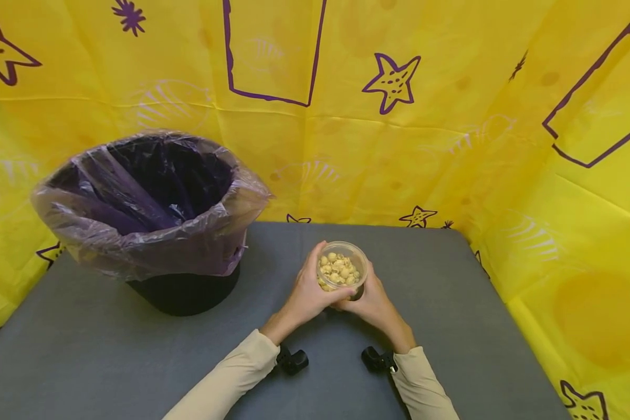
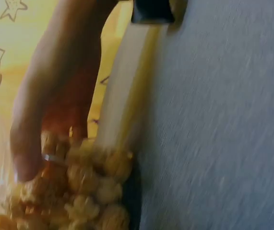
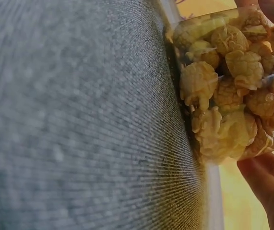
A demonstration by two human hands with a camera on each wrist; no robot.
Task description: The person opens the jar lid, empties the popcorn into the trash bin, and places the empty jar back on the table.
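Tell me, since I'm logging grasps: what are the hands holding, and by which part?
Both the left hand and the right hand grip a clear popcorn cup by its side walls.

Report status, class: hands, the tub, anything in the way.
Both hands, left hand and right hand, grip the clear popcorn tub. Tub on the grey table. Lined bin stands apart, left; nothing between.

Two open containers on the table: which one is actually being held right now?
The small clear cup of popcorn, gripped by the left hand and right hand. The black bin with the purple liner stands untouched at the left.
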